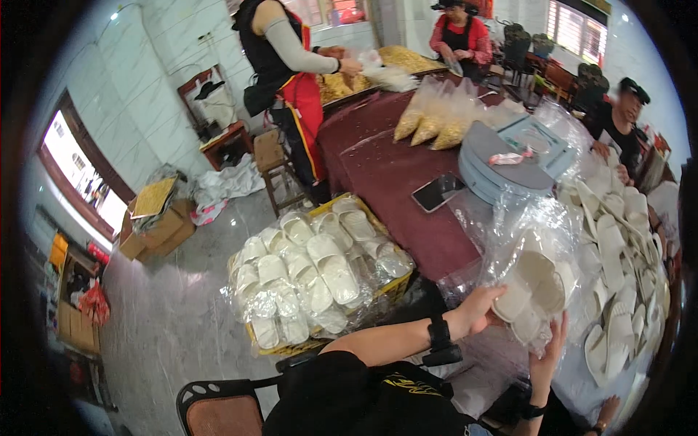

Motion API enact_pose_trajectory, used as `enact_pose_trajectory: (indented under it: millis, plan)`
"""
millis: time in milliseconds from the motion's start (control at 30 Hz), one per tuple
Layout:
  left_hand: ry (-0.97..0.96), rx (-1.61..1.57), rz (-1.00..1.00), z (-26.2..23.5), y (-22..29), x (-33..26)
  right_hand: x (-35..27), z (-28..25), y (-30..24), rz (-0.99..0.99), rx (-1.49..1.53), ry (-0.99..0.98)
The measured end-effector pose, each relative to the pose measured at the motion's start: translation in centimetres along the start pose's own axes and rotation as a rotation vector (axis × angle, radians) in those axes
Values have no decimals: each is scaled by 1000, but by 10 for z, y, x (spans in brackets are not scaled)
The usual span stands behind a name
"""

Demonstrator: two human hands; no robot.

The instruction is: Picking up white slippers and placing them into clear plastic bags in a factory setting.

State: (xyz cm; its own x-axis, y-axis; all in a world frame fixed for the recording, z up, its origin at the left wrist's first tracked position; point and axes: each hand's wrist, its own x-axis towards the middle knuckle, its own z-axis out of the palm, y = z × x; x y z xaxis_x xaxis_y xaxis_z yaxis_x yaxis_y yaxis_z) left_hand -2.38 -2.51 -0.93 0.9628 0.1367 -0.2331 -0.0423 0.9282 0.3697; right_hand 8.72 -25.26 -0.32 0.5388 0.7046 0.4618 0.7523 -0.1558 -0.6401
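Note:
A pair of white slippers (544, 285) sits inside a see-through plastic bag (529, 221), held up above my lap at the table's near edge. On its left side, my left hand (476, 309) is closed on the bagged slippers, thumb toward them. From below and to the right, my right hand (552, 338) grips the lower end of the bag. The bag's film rises loosely above the slippers and hides part of their outline. Just right of my hands lies a large heap of loose white slippers (611, 247).
Left of me stands a yellow crate (396, 291) full of bagged slippers. A phone (436, 192), a round grey scale (502, 156) and bags of yellow pieces (436, 120) lie on the dark red tablecloth (385, 167). Other people work around the table.

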Motion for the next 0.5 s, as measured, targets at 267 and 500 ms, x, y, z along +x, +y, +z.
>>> enact_pose_trajectory:
  millis: [267,500]
  plan:
    - [-56,106,100,5,28,-61,3,14,49,46,113,108]
    - [86,-84,385,-39,84,-163,12,0,86,30,-351,-64]
